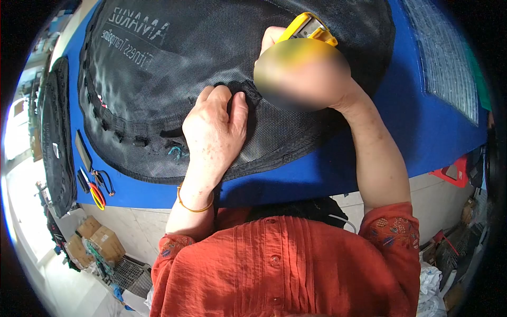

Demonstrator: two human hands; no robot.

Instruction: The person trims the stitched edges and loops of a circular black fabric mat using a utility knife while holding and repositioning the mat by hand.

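Note:
A black mesh trampoline mat (174,79) with pale upside-down lettering lies spread out before me, with black loops along its rim. My left hand (214,127) rests on its near part, fingers curled down and closed on a bunched bit of dark fabric. To its right, my right hand (311,79) is wrapped round a yellow tool with a grey metal part (309,29), held over the mat. A blurred patch covers much of that hand, so the tool's exact kind cannot be made out. A blue thread tuft (177,152) shows left of my left wrist.
The mat lies on a blue table (406,137). Orange-handled scissors (96,194) and a dark flat bar (83,149) sit at its left edge. Clear plastic sheeting (449,63) covers the right side. Cardboard boxes (103,238) stand on the floor at left.

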